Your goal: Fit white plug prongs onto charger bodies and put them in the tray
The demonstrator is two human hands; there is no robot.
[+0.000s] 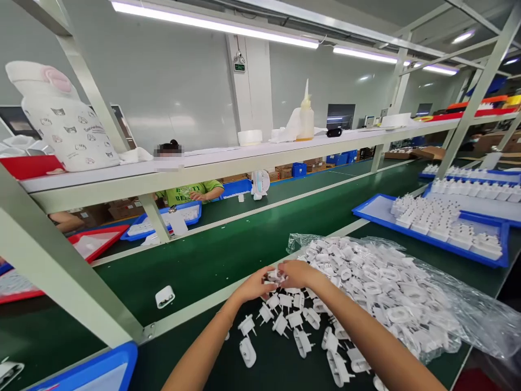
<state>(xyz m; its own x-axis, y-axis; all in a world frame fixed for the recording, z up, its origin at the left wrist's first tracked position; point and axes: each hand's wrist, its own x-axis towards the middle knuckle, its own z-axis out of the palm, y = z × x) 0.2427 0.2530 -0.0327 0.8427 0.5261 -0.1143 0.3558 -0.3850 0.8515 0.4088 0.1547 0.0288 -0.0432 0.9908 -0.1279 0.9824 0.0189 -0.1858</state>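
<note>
- Two hands worked close together: the left hand [257, 285] and the right hand [296, 273] had their fingers curled narrow around one small white piece [274, 277]; it sat between the fingertips, near the pale rail [187, 319], just beyond the loose white pieces [280, 324]; its finer detail was too small to tell.
- A slip seemed the likeliest trouble, since the fingers hid much of the piece; if dropped, it could have landed among its look-alikes, or on the green belt [228, 241] past the rail, where a stray piece [165, 297] already lay.
- The heap [362, 277] spread right beside the right forearm; a careless sweep of that arm could have scattered it; a tug on the clear plastic bag [480, 320] beneath and around it might have dragged pieces toward the table edge.
- Prongs stuck out at all angles, so pieces could have snagged on one another.
- The worktop [169, 355] was dark green; a blue tray [427, 240] stood at the right with white parts in rows, another blue tray [131, 358] at the lower left.
- Above ran a shelf [244, 159] bearing a squeeze bottle [306, 120]; across the belt sat a person in a green shirt [189, 191]; tube lights [215, 24] hung before grey walls [163, 65].
</note>
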